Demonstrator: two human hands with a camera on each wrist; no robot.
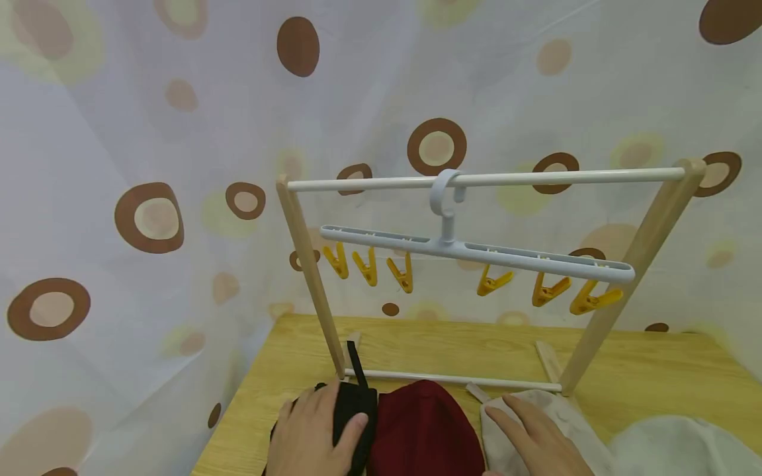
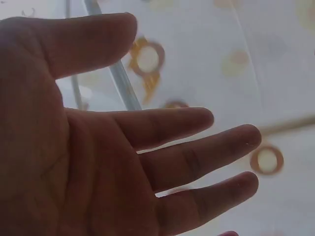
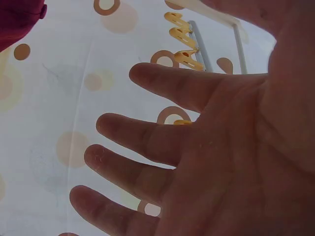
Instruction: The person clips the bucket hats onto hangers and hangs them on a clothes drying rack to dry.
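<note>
1. My left hand (image 1: 318, 433) lies flat, fingers straight, on black hat (image 1: 356, 413) at desk (image 1: 655, 377) front edge.
2. Right hand (image 1: 536, 436) flat on beige hat (image 1: 565, 413).
3. Red hat (image 1: 423, 430) betw. them; rack (image 1: 309, 264) w/ peg hanger (image 1: 476, 254) just behind.

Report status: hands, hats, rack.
Left hand open, flat on black hat. Right hand open, flat on beige hat. Red hat between them, untouched. Clip hanger on rack, yellow clips empty.
</note>
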